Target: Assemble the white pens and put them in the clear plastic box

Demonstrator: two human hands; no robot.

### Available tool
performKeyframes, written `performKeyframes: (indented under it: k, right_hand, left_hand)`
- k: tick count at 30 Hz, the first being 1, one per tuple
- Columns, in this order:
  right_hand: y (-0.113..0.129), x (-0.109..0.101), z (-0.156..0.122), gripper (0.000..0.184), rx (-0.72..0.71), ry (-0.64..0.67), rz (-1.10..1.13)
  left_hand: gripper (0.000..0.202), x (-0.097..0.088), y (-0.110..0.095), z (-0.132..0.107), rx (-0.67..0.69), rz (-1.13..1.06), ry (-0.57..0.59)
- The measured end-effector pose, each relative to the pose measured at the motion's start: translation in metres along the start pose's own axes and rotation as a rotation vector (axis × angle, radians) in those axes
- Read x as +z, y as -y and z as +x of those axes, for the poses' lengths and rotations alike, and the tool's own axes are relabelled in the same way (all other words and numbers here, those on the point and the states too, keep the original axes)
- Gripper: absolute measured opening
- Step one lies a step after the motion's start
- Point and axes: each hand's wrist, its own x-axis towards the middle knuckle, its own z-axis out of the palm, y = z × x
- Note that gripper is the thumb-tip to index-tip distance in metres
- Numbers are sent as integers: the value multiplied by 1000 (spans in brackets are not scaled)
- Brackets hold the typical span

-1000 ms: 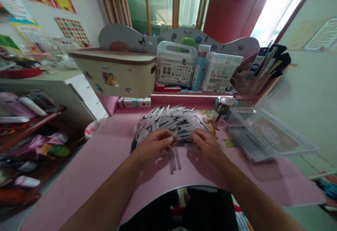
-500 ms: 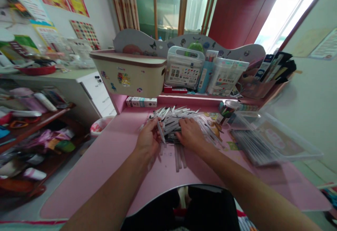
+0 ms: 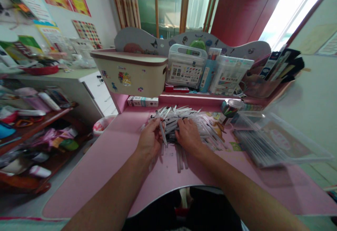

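A heap of slim white and clear pens (image 3: pixel 173 122) lies on the pink desk (image 3: pixel 105 168). At the heap's left edge, my left hand (image 3: pixel 149 138) is closed on a whitish pen (image 3: pixel 162 131), which tilts with its lower end toward me. My right hand (image 3: pixel 189 133) rests on the front right of the heap, its fingers curled down among the pens. What those fingers grip is hidden. Several translucent strips (image 3: pixel 180 157) lie on the desk just in front of the heap, between my hands.
On the right, a clear plastic box (image 3: pixel 308 154) stands by a stack of grey sticks (image 3: pixel 258 147). Behind it is a jar of pens (image 3: pixel 230 110). A shelf above the desk carries a cream bin (image 3: pixel 131 76) and marker cases (image 3: pixel 186 66). A small carton (image 3: pixel 143 101) sits underneath.
The view has shifted slightly. Both hands stay nearly in place at the heap, the left still holding the pen and the right still curled among the pens.
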Motion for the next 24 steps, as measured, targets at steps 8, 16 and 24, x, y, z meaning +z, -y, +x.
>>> performKeyframes:
  k: [8, 16, 24]
  right_hand:
    - [-14, -18, -2, 15, -131, 37, 28]
    - [-44, -35, -23, 14, 121, 261, 970]
    - [-40, -4, -34, 30, 242, 175, 1475]
  left_hand:
    - [11, -5, 6, 5, 32, 23, 32]
    - [11, 1, 6, 0, 4, 51, -29]
    - [12, 2, 9, -2, 34, 150, -19]
